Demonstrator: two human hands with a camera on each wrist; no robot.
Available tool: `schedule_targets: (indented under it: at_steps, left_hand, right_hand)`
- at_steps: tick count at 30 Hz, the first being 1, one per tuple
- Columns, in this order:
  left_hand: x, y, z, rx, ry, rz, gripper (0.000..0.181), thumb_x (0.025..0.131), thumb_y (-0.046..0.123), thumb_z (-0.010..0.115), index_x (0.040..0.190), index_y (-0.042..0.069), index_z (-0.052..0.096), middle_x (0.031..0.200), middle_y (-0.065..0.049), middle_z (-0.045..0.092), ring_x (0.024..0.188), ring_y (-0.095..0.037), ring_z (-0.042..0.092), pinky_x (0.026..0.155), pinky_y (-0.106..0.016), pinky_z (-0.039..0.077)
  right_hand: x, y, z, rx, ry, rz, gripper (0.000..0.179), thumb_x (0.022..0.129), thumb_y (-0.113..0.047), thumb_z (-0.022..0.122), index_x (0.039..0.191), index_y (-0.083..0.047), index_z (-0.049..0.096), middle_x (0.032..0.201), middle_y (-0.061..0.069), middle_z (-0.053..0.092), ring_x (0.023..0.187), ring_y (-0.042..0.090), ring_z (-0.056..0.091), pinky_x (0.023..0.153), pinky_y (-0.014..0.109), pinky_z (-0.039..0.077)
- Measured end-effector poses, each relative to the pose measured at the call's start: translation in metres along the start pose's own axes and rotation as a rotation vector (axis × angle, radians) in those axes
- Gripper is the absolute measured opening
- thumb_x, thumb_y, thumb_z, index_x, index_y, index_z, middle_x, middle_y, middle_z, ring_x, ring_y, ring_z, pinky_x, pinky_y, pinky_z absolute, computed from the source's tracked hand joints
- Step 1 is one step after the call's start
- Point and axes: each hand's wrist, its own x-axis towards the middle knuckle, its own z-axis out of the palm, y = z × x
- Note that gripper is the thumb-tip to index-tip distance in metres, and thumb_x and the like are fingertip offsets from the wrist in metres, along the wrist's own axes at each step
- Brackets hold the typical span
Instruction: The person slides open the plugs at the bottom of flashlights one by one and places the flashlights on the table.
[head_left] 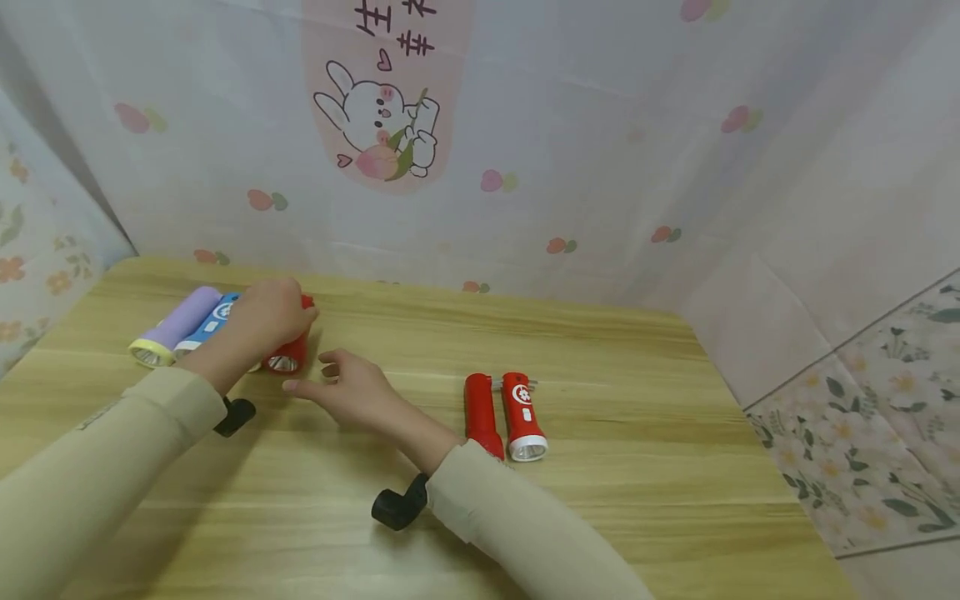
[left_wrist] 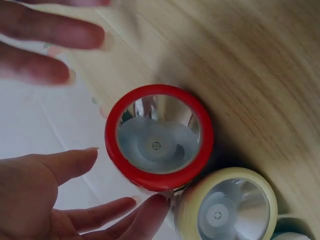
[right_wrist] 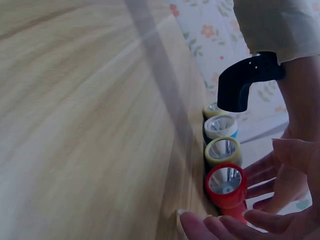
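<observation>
At the left of the table several flashlights lie side by side, lenses toward me: a purple one [head_left: 183,319], a blue one [head_left: 207,323], one with a cream rim [right_wrist: 222,151] and an all-red one [head_left: 296,348]. My left hand [head_left: 260,321] comes over the row from above, its fingers loosely spread about the red flashlight's body. In the left wrist view its fingertips touch where the red rim [left_wrist: 207,145] meets the cream-rimmed flashlight [left_wrist: 187,222]; the thumb stands apart. My right hand [head_left: 356,392] hovers just right of the row, fingers parted and holding nothing.
Two more red flashlights lie to the right: a plain one [head_left: 480,408], partly behind my right sleeve, and one with a white rim [head_left: 521,412], with metal prongs out near their tails. A printed curtain [head_left: 570,150] hangs along the far edge of the wooden table [head_left: 637,467].
</observation>
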Motion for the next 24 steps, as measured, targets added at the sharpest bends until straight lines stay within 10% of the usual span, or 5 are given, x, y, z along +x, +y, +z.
schedule_targets:
  at_steps: [4, 11, 24]
  left_hand:
    - [0.002, -0.004, 0.000, 0.001, -0.030, -0.010, 0.031, 0.096, 0.023, 0.057, 0.089, -0.007, 0.060, 0.079, -0.020, 0.060, 0.072, -0.034, 0.058, 0.054, -0.035, 0.049]
    - [0.007, -0.006, -0.001, -0.007, -0.058, -0.028, 0.027, 0.089, 0.018, 0.057, 0.093, -0.008, 0.058, 0.084, -0.022, 0.059, 0.072, -0.033, 0.055, 0.056, -0.034, 0.046]
    - [0.018, 0.006, -0.002, 0.075, -0.083, -0.042, 0.023, 0.089, 0.021, 0.058, 0.087, -0.002, 0.056, 0.086, -0.020, 0.060, 0.077, -0.033, 0.056, 0.063, -0.041, 0.050]
  right_hand:
    - [0.011, -0.009, 0.009, 0.101, 0.026, 0.066, 0.068, 0.087, -0.047, 0.076, 0.142, -0.015, 0.055, 0.136, 0.006, 0.065, 0.085, 0.018, 0.074, 0.073, 0.028, 0.057]
    - [0.025, -0.015, 0.018, 0.088, 0.112, 0.096, 0.064, 0.089, -0.046, 0.073, 0.140, -0.011, 0.057, 0.133, 0.002, 0.067, 0.120, 0.014, 0.063, 0.096, 0.028, 0.053]
    - [0.046, -0.018, 0.020, 0.161, 0.243, 0.128, 0.052, 0.086, -0.043, 0.076, 0.121, -0.006, 0.069, 0.117, 0.001, 0.073, 0.100, 0.013, 0.065, 0.083, 0.025, 0.052]
